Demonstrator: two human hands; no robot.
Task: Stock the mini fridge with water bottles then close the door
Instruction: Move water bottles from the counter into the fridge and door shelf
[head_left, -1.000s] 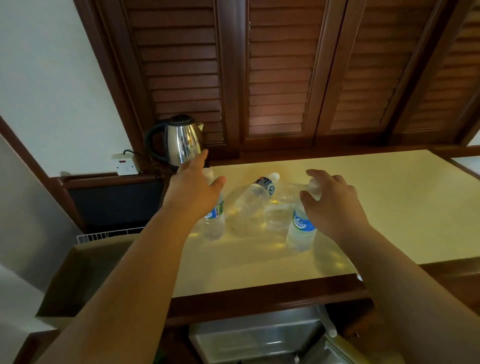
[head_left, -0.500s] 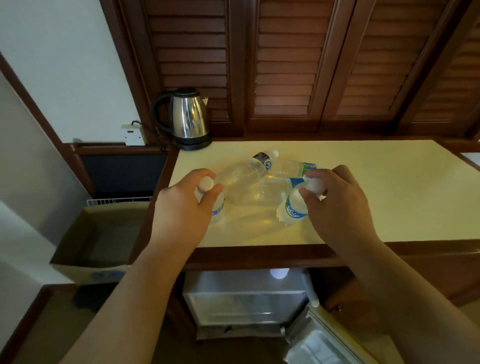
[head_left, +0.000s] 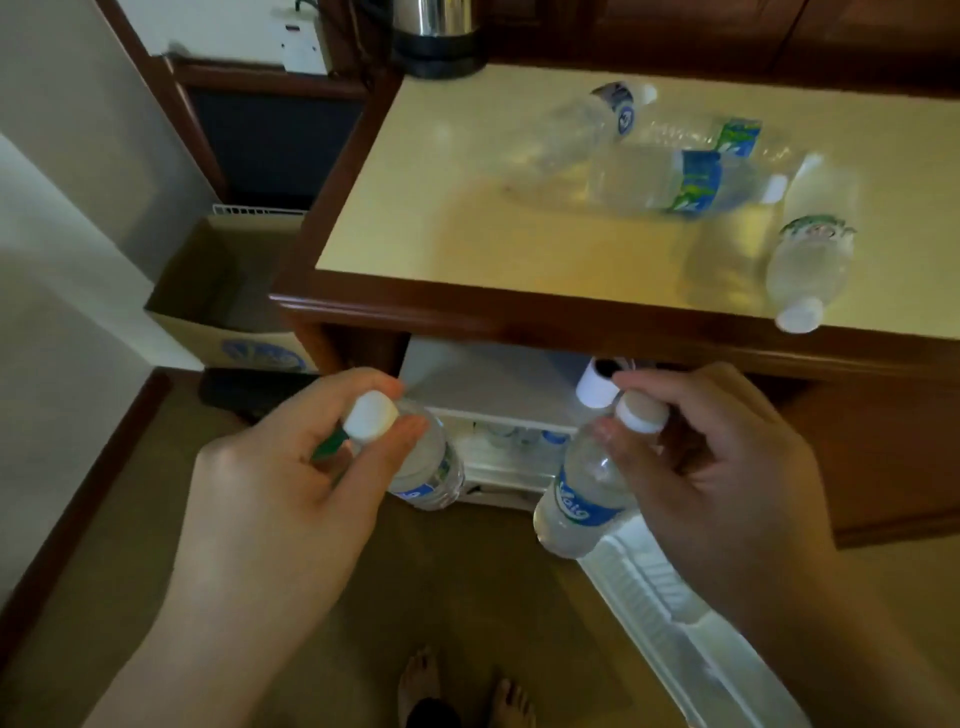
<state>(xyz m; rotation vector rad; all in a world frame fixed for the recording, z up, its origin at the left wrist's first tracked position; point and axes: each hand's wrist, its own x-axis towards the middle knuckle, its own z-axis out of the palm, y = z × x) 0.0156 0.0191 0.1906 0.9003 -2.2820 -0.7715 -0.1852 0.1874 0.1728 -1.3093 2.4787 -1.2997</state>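
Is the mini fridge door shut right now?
No, the fridge door hangs open at lower right, and bottles show on the shelf inside the mini fridge.

Counter (head_left: 467, 244) far, centre to right. Four water bottles lie on it: one (head_left: 587, 122) far, one (head_left: 727, 136) just right of and behind it, one (head_left: 675, 182) nearer, between them, one (head_left: 810, 260) at right, cap over the near edge. Kettle (head_left: 436, 36) at the far left corner of the counter. Mini fridge (head_left: 498, 395) under the counter, open; door (head_left: 675, 613) swung out to the near right. Cardboard box (head_left: 218, 306) on the floor left of the counter. Left hand (head_left: 291, 499) and right hand (head_left: 727, 488) in front of the fridge, each with a bottle: left one (head_left: 426, 467), right one (head_left: 582, 499). Bare feet (head_left: 462, 686) nearest, bottom centre.
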